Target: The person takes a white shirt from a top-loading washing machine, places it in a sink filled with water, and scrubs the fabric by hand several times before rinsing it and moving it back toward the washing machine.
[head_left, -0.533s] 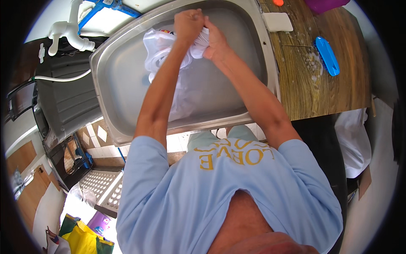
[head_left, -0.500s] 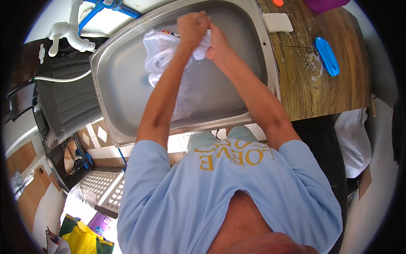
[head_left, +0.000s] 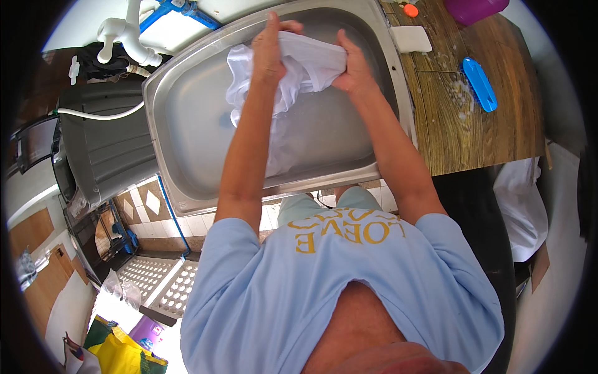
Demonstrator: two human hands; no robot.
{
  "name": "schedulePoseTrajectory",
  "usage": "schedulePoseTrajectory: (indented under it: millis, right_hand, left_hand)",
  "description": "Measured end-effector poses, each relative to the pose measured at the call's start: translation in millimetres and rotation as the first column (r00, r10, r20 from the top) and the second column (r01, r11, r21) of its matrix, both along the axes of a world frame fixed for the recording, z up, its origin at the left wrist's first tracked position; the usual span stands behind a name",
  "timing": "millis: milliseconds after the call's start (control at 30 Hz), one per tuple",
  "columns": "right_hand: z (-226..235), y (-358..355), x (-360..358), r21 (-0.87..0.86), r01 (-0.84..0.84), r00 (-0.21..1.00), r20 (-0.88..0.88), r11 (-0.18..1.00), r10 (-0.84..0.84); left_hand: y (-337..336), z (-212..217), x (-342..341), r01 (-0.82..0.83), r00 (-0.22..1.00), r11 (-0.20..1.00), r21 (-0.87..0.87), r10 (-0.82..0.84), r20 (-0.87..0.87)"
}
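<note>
A soaked white garment (head_left: 314, 62) is stretched between my two hands over the far part of a stainless steel sink (head_left: 405, 103). My left hand (head_left: 268, 56) grips its left side, with the thumb up and the other fingers partly hidden. On the right, my right hand (head_left: 355, 68) holds the other edge, thumb raised and fingers behind the fabric. Wet folds of the garment hang beside and below my left hand, and its lower part trails into the cloudy water in the sink.
Right of the sink, a wooden counter (head_left: 451, 137) bears a blue scrub brush (head_left: 479, 84) with suds beside it, a white block (head_left: 411, 39), an orange cap (head_left: 410, 10) and a purple container (head_left: 476, 9). A white faucet (head_left: 128, 42) juts in at far left.
My hands were together, bunching the garment; now they are apart, with the fabric spread between them. The right hand has moved rightward. The coloured print seen before is out of sight.
</note>
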State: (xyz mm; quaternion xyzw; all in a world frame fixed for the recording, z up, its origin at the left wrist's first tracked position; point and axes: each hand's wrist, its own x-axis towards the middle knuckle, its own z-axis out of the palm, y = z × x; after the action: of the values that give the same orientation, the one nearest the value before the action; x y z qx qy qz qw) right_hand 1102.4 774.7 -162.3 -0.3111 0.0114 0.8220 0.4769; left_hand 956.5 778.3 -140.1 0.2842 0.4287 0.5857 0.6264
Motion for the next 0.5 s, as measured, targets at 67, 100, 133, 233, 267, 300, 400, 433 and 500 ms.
schedulePoseTrajectory:
  millis: [67,100,133,233,267,300,400,433,500]
  right_hand:
    - [-23.3,5.8,-3.5,-0.008,-0.11,0.979,-0.171,0.994,0.107]
    - [-72.5,21.0,13.3,0.127,-0.163,0.922,-0.335,0.978,0.197]
    - [-80.0,20.8,11.3,0.237,-0.179,0.88,-0.396,0.955,0.263]
    - [-87.1,10.6,7.9,0.523,-0.004,0.966,-0.217,0.852,0.138]
    - [-70.7,7.5,-5.7,0.334,0.022,0.991,-0.134,0.942,0.024]
    - [-54.7,4.0,-17.2,0.135,0.077,0.997,-0.019,0.988,-0.075]
    - [-28.6,-7.9,-21.3,0.081,0.026,0.995,0.096,0.996,-0.033]
    - [-21.7,-10.5,-17.3,0.088,0.004,0.994,0.109,0.996,-0.014]
    - [-97.6,18.7,25.1,0.623,-0.082,0.964,0.246,0.778,-0.096]
  left_hand:
    - [-19.5,-4.9,49.6,0.059,0.974,0.956,0.286,0.008,-0.225]
    - [-28.9,-10.5,84.1,0.096,0.898,0.891,0.444,0.115,-0.425]
    - [-25.5,-14.6,84.1,0.093,0.832,0.874,0.477,0.194,-0.519]
    - [-3.6,-26.2,81.3,0.134,0.553,0.818,0.559,0.407,-0.727]
    - [1.6,-33.4,74.9,0.156,0.43,0.805,0.573,0.466,-0.773]
    - [2.7,-41.4,67.9,0.188,0.303,0.796,0.576,0.511,-0.804]
    - [16.5,-42.2,43.4,0.183,0.372,0.897,0.403,0.317,-0.873]
    - [11.4,-46.9,47.5,0.247,0.287,0.838,0.486,0.415,-0.863]
    - [18.6,-73.8,85.5,0.366,0.076,0.734,0.572,0.589,-0.805]
